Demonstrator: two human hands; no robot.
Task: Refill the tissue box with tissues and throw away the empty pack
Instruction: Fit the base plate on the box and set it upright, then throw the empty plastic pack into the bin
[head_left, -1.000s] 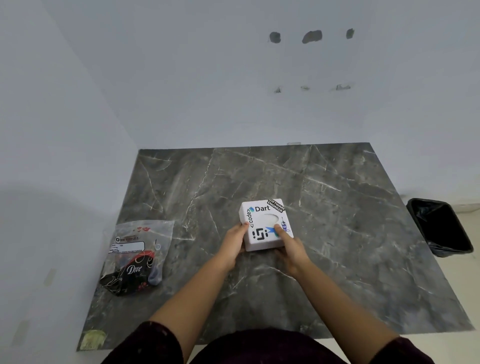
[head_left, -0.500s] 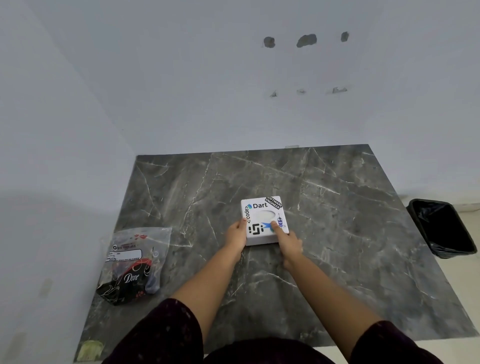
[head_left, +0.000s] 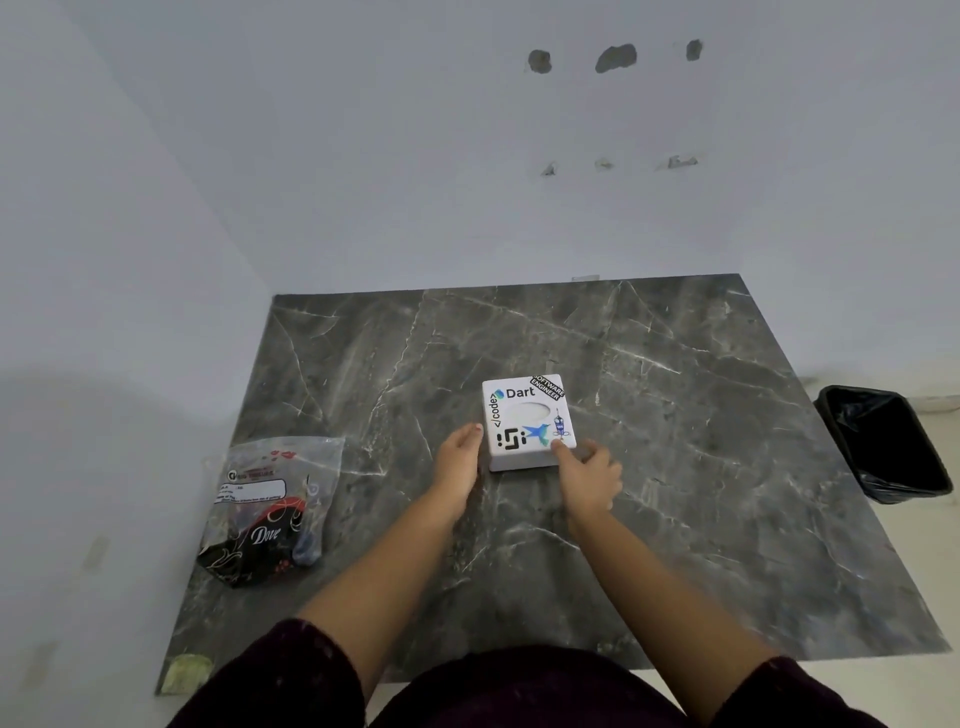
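Observation:
A white square tissue box (head_left: 527, 415) with stickers and an oval top opening sits flat on the dark marble table (head_left: 701, 415), near its middle. My left hand (head_left: 460, 462) is just left of the box, fingers apart, a small gap between fingertips and box side. My right hand (head_left: 587, 475) is at the box's front right corner, with the thumb resting on the top corner and the fingers spread beside it. The tissue pack (head_left: 267, 509), a crumpled clear plastic bag with dark "Dove" print, lies at the table's left edge.
A black bin (head_left: 885, 444) with a black liner stands on the floor off the table's right side. White walls close in behind and on the left. A yellowish scrap (head_left: 184, 673) sits at the table's front left corner.
The box has been set a little farther from me on the table. My left hand has come off its side and my right hand has loosened to a thumb touch.

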